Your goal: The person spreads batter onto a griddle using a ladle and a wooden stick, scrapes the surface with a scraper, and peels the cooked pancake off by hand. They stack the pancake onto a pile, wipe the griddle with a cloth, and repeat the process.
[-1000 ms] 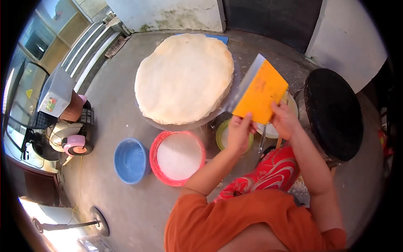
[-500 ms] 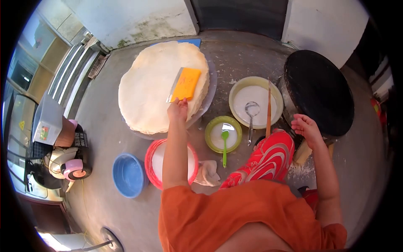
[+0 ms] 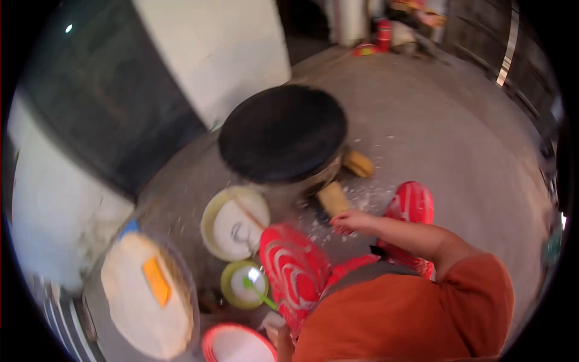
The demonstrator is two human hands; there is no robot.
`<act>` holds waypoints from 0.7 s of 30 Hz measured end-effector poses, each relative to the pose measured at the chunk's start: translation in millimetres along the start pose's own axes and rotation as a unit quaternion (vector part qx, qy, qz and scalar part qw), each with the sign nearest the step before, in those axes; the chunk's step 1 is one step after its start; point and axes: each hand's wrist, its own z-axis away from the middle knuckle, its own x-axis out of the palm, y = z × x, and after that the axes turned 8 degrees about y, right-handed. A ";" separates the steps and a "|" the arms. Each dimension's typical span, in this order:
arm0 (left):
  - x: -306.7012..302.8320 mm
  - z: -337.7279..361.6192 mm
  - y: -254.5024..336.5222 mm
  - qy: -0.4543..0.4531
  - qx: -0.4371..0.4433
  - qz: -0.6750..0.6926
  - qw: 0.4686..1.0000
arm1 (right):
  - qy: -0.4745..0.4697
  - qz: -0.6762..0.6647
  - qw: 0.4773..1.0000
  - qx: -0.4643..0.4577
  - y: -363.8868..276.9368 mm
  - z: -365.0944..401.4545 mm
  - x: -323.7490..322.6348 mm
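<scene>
My right hand (image 3: 348, 222) is at the near end of a wooden block (image 3: 332, 198) below the round black griddle (image 3: 283, 134); its fingers are smeared. My left hand (image 3: 280, 339) is low in the picture beside a pale cloth (image 3: 271, 320), its fingers mostly hidden. An orange scraper (image 3: 157, 282) lies on the stack of pale flat sheets (image 3: 132, 301). A large bowl (image 3: 208, 226) holds white batter, a ladle and a stick. The small green bowl (image 3: 228, 283) has a green spoon (image 3: 260, 294) in it. White contents fill the red-rimmed basin (image 3: 210, 344).
Another wooden block (image 3: 359, 164) protrudes under the griddle's right side. My red-clad knees (image 3: 292, 265) are close to the bowls. White bits are scattered on the floor (image 3: 446, 139). A dark door (image 3: 108, 90) and red items (image 3: 383, 35) are farther back.
The view has swung right. My right hand has moved down to the wooden block. My left hand has left the scraper, which remains on the stack, and come back beside the cloth.
</scene>
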 end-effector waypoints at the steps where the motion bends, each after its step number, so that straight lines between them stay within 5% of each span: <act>1: 3.6 -13.6 -4.3 -0.010 0.039 -0.032 0.999 | -0.004 -0.008 1.000 -0.009 5.0 1.8 1.2; 11: 22.8 37.6 194.8 -0.131 0.330 -0.049 0.934 | 0.006 -0.041 0.989 -0.142 -19.0 44.9 18.7; 17: -9.7 76.6 262.3 -0.269 0.392 -0.025 0.879 | -0.195 0.050 0.885 -0.420 -59.0 91.9 69.4; 20: -34.8 88.1 284.5 -0.397 0.414 -0.004 0.819 | -0.103 0.070 0.853 -0.506 -59.5 104.1 93.4; 21: -44.2 90.8 290.1 -0.442 0.416 0.006 0.795 | -0.206 -0.006 0.841 -0.501 -62.5 101.1 98.5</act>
